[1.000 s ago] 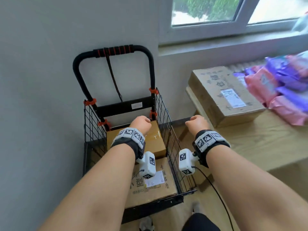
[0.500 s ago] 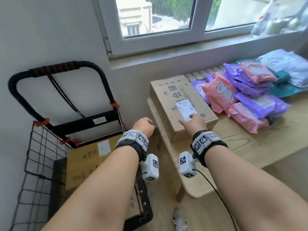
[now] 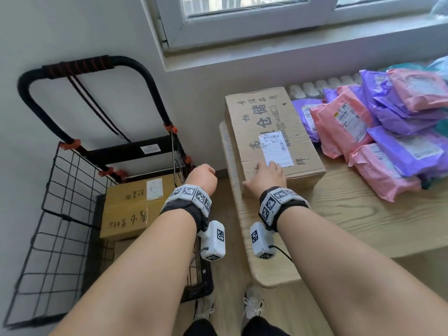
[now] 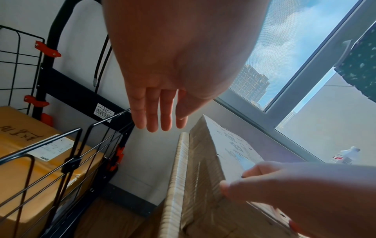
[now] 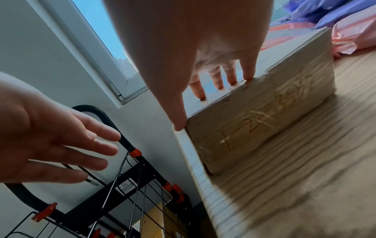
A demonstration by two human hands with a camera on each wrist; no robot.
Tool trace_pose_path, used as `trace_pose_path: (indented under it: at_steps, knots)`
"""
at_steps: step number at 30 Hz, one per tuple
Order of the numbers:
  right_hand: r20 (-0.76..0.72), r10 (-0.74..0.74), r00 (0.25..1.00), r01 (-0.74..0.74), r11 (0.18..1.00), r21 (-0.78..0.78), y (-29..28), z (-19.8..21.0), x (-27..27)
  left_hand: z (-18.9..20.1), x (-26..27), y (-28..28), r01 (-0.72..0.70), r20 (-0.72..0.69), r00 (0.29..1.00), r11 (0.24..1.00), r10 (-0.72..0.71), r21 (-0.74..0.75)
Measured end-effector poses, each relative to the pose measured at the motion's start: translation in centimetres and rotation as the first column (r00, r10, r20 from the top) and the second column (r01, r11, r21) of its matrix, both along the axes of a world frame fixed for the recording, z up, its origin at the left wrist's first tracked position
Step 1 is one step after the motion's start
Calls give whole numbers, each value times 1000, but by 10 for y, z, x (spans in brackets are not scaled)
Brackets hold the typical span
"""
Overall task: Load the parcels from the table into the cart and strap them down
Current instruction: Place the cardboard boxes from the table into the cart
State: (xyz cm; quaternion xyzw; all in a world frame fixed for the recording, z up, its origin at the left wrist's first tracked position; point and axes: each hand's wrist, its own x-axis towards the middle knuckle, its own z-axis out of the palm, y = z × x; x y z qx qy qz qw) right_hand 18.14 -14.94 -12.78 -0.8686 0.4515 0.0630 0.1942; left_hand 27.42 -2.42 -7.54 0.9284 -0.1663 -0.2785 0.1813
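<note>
A long cardboard box (image 3: 271,127) with a white label lies at the left end of the wooden table (image 3: 363,226). My right hand (image 3: 265,177) rests on its near end, straight fingers (image 5: 246,70) on the top and the thumb at the near left corner. My left hand (image 3: 202,175) hovers in the gap between table and cart with fingers (image 4: 156,112) straight, holding nothing. The black wire cart (image 3: 60,190) stands at the left against the wall with a yellow-brown box (image 3: 126,207) inside. A black strap (image 3: 97,110) hangs from its handle.
Pink and purple mailer bags (image 3: 388,132) are piled on the table to the right of the box. A window sill (image 3: 291,47) runs above the table. The cart's right wire wall (image 4: 77,145) stands close to the table's left edge (image 4: 177,177).
The view swung from the cart to the table. My right hand reached the long box and settled on its near end. My left hand left the cart and opened out beside the table.
</note>
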Motion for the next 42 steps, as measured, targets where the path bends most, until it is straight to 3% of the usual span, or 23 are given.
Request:
trace_pose_path:
  at_steps: [12, 18, 22, 26, 33, 42]
  knots:
    - [-31, -17, 999, 19, 998, 66, 7, 10, -52, -5, -8, -16, 54, 52, 997, 998, -54, -12]
    - [-65, -73, 995, 75, 997, 26, 12, 8, -101, -4, -18, -26, 94, 190, 978, 995, -84, -44]
    - [-96, -168, 981, 169, 986, -2, 9, 13, -125, -7, -18, -22, 102, 281, 954, 994, -106, 28]
    - [-86, -335, 938, 335, 942, -11, 10, 16, -126, -12, -13, -20, 109, 279, 951, 989, -133, 100]
    - [-2, -601, 799, 601, 799, 10, 7, 7, -117, -31, 11, -12, 5, 84, 996, 977, -23, 215]
    - [-33, -780, 625, 775, 615, 142, -23, 9, -113, -39, 20, -8, -41, -15, 999, 988, 44, 152]
